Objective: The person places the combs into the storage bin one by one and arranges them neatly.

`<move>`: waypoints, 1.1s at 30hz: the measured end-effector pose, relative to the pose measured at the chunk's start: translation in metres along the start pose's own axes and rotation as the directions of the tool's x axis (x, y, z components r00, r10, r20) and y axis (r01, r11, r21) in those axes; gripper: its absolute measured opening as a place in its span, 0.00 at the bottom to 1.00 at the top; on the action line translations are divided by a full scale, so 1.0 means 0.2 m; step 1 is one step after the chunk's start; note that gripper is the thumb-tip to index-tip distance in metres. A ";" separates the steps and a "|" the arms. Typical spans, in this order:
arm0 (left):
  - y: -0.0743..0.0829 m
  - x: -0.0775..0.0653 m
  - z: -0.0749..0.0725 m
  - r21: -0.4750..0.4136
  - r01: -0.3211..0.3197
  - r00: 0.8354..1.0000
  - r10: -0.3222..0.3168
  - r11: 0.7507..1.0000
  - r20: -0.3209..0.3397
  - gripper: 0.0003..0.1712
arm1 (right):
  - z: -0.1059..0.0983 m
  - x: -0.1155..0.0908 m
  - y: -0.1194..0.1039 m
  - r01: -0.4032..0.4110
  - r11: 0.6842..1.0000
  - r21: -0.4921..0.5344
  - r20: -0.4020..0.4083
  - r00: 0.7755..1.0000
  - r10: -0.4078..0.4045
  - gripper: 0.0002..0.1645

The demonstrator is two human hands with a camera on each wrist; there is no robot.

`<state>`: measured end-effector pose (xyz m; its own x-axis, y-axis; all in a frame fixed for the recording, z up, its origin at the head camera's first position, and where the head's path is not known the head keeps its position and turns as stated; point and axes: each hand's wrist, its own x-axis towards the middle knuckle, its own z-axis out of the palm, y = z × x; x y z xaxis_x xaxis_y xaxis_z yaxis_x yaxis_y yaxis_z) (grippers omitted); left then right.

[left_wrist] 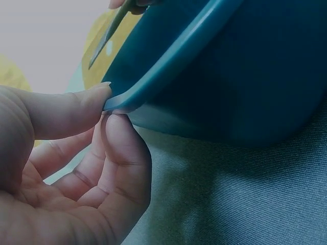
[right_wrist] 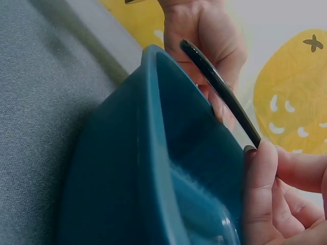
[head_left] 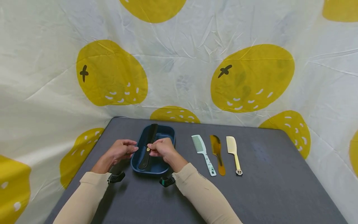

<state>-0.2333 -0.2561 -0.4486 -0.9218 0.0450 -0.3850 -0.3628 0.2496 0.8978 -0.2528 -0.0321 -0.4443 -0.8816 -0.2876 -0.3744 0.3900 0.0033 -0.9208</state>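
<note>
A dark comb point(head_left: 144, 159) slants over a blue rectangular basin point(head_left: 171, 132) in the head view. My right hand point(head_left: 165, 148) pinches the comb near its middle, between thumb and fingers. In the right wrist view the comb's handle point(right_wrist: 222, 89) rises at an angle above the basin's rim. At the basin's left side, my left hand point(head_left: 120, 151) pinches the rim between thumb and forefinger, as the left wrist view shows at the rim point(left_wrist: 153, 71).
Right of the basin, a pale green comb point(head_left: 204, 152), an amber brown comb point(head_left: 217, 152) and a cream comb point(head_left: 233, 151) lie side by side on the grey table point(head_left: 268, 183). Behind stands a white cloth point(head_left: 179, 74) with yellow fruit prints.
</note>
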 end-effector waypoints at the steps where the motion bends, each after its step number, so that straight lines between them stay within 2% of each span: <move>1: 0.00 0.00 0.00 -0.004 0.001 1.000 -0.001 1.000 0.002 0.27 | 0.00 0.00 0.00 -0.003 1.000 -0.001 0.004 1.000 0.003 0.06; 7: 0.00 0.01 0.00 -0.006 0.000 1.000 0.000 1.000 0.013 0.27 | 0.02 0.00 -0.01 -0.018 1.000 -0.017 0.021 1.000 0.019 0.08; 21: -0.01 0.01 -0.01 0.014 -0.005 1.000 0.005 1.000 0.004 0.27 | 0.05 0.03 0.01 -0.060 0.996 -0.068 -0.008 0.998 0.060 0.07; 33: 0.00 0.01 -0.01 0.002 0.003 1.000 -0.003 1.000 0.011 0.27 | 0.06 0.04 0.02 -0.110 0.993 -0.032 -0.031 0.994 0.109 0.05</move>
<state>-0.2353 -0.2574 -0.4490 -0.9192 0.0543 -0.3901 -0.3654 0.2521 0.8961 -0.2546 -0.0464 -0.4502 -0.8414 -0.2561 -0.4759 0.4760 0.0658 -0.8770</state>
